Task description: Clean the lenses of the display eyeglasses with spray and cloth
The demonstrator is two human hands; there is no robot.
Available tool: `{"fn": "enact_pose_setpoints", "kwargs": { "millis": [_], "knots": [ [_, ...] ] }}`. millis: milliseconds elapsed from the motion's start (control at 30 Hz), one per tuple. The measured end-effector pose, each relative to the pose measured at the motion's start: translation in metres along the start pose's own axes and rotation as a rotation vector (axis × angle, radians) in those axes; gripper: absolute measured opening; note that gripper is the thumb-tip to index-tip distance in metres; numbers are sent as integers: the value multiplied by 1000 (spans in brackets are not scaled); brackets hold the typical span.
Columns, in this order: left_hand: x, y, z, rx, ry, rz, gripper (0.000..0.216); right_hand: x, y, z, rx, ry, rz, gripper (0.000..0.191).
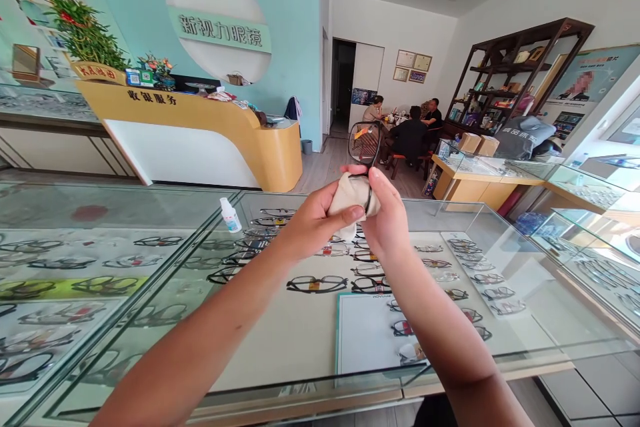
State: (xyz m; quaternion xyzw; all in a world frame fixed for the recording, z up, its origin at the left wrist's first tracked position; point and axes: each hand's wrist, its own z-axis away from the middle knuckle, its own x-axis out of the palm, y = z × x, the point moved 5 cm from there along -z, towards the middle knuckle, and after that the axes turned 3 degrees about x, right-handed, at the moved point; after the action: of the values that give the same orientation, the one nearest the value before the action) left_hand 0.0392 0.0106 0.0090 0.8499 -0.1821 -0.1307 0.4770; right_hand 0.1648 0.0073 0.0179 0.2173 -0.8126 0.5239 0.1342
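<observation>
A pair of dark-framed eyeglasses (365,145) is held upright above the glass counter, its upper lens standing free with an orange label on it. Wrapped over the lower lens is a beige cloth (341,200). My left hand (317,219) pinches this cloth against the lens, thumb in front. My right hand (390,215) grips the frame near its middle, fingers closed and also touching the cloth. Left of my hands, a small white bottle (231,216) stands on the glass top.
Under the glass of the display counter (270,383) lie several rows of eyeglasses (317,284) and a white board (363,333). Across the aisle is a yellow-and-white cashier desk (277,153). Several people (407,137) sit at a table near the back, beside a dark shelf (505,80).
</observation>
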Motion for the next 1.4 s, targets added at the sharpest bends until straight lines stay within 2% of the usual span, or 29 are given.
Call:
{"fn": "enact_pose_setpoints", "kwargs": {
  "millis": [133,400,533,667,867,967,1133,1300,1400],
  "knots": [
    [3,0,0,41,39,-82,55,-2,3,-2,-13,1,-20,37],
    [0,8,4,136,275,-158,66,9,14,4,-25,-103,72,46],
    [-6,1,3,98,335,-128,69,7,14,4,1,-110,134,49],
    [-12,-2,2,54,239,-37,63,5,8,3,3,-112,78,41],
    [-13,2,4,-64,-98,37,55,-3,2,0,58,-67,24,37],
    [-10,5,4,-40,-149,3,59,-5,4,-1,47,-77,52,38],
    [-4,4,2,-2,-16,7,62,0,10,1,1,-91,79,41],
    [-2,6,2,63,129,0,56,7,7,8,-122,-121,173,40],
    [-3,3,3,68,197,31,58,8,6,13,-94,-109,228,45]
  ]
}}
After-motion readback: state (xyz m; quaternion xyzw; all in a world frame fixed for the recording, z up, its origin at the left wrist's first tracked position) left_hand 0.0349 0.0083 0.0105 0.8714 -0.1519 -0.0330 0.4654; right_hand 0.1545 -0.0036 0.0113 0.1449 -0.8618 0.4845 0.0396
